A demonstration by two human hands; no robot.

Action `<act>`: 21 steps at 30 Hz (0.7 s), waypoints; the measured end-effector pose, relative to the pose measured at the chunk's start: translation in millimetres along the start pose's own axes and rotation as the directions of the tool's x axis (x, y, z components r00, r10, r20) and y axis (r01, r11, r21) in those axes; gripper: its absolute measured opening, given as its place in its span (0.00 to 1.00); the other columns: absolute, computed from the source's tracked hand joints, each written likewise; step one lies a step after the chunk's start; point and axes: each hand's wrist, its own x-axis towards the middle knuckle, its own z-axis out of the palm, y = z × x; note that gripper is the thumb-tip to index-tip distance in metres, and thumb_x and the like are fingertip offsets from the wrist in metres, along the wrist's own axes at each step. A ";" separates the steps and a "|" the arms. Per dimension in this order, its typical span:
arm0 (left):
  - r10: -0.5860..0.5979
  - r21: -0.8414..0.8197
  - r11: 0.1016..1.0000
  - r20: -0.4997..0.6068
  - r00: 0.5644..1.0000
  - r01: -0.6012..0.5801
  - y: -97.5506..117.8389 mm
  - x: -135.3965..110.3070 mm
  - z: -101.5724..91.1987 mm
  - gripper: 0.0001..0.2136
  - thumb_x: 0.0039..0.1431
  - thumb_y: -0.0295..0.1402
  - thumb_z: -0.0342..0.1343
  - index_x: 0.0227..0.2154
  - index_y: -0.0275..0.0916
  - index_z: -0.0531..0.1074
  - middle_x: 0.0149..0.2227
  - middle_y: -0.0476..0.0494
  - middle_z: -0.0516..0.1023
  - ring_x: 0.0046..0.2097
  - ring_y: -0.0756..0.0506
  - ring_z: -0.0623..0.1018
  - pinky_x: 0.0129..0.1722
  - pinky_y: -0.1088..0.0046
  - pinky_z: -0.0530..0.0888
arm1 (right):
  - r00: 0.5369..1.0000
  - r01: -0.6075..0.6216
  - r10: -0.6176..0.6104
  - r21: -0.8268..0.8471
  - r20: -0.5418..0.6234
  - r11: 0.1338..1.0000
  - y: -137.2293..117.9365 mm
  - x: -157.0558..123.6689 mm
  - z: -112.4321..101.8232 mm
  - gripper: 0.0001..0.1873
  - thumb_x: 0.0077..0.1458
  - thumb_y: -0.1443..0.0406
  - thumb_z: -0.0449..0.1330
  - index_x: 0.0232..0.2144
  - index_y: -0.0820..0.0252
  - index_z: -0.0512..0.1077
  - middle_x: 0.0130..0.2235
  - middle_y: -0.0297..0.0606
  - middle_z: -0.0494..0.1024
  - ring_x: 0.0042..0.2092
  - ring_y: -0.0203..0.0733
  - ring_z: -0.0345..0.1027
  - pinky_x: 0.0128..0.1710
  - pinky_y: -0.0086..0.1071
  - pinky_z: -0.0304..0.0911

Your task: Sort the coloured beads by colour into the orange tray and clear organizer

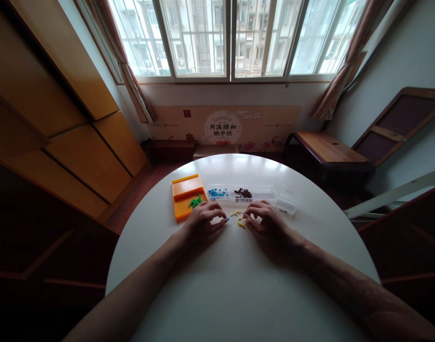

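Note:
My left hand (pixel 205 219) pinches a small blue piece (pixel 228 218) between thumb and fingertip, just above the white round table (pixel 217 285). Opposite it, my right hand (pixel 269 222) has its fingers curled together over some small yellow pieces (pixel 241 224). Whatever those fingertips hold is too small to make out. Beyond the hands stands a clear compartment box (pixel 263 195). Blue pieces (pixel 217 193) fill one of its sections and dark brown pieces (pixel 243 193) another. Green pieces (pixel 195 202) lie in an orange tray (pixel 182 213), partly behind my left hand.
At the box's right end, a clear plastic part (pixel 287 204) sits on the table. A wooden stool or bench (pixel 331 145) stands beyond the table at the right, near a folded chair (pixel 399 124). Wooden cabinets (pixel 89 147) line the left, and a printed carton (pixel 189 124) is under the window.

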 end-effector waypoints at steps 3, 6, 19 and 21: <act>-0.072 -0.026 0.997 -0.047 0.996 0.071 0.5 4.3 -6.3 0.08 0.72 0.39 0.63 0.37 0.44 0.84 0.39 0.45 0.83 0.36 0.48 0.80 0.43 0.68 0.75 | 1.000 0.012 -0.012 -0.002 0.006 1.000 -0.2 0.7 0.1 0.08 0.68 0.67 0.62 0.34 0.54 0.78 0.37 0.36 0.84 0.36 0.40 0.75 0.47 0.40 0.65; -0.185 -0.050 0.982 -0.147 0.972 0.180 -2.9 15.1 -15.4 0.11 0.73 0.42 0.62 0.38 0.42 0.84 0.38 0.44 0.82 0.32 0.49 0.76 0.40 0.68 0.75 | 1.000 0.012 -0.012 0.005 0.002 1.000 -1.5 1.4 -0.3 0.09 0.68 0.67 0.61 0.33 0.55 0.78 0.36 0.36 0.84 0.36 0.40 0.76 0.47 0.40 0.64; -0.235 0.116 0.958 -0.205 0.950 0.262 -24.3 33.6 -12.5 0.11 0.73 0.40 0.60 0.39 0.43 0.85 0.40 0.46 0.84 0.34 0.47 0.78 0.46 0.64 0.73 | 1.000 0.006 -0.006 0.004 -0.001 1.000 -7.1 2.8 -5.0 0.08 0.66 0.68 0.62 0.34 0.55 0.78 0.36 0.35 0.84 0.35 0.39 0.75 0.45 0.39 0.62; -0.147 0.088 0.983 -0.139 0.979 0.160 -16.0 19.3 -12.5 0.10 0.73 0.39 0.60 0.39 0.43 0.84 0.41 0.45 0.84 0.40 0.45 0.81 0.45 0.64 0.73 | 1.000 -0.003 0.003 0.012 -0.002 1.000 -7.1 2.5 -4.6 0.08 0.67 0.68 0.62 0.33 0.54 0.77 0.37 0.35 0.84 0.36 0.40 0.75 0.46 0.39 0.63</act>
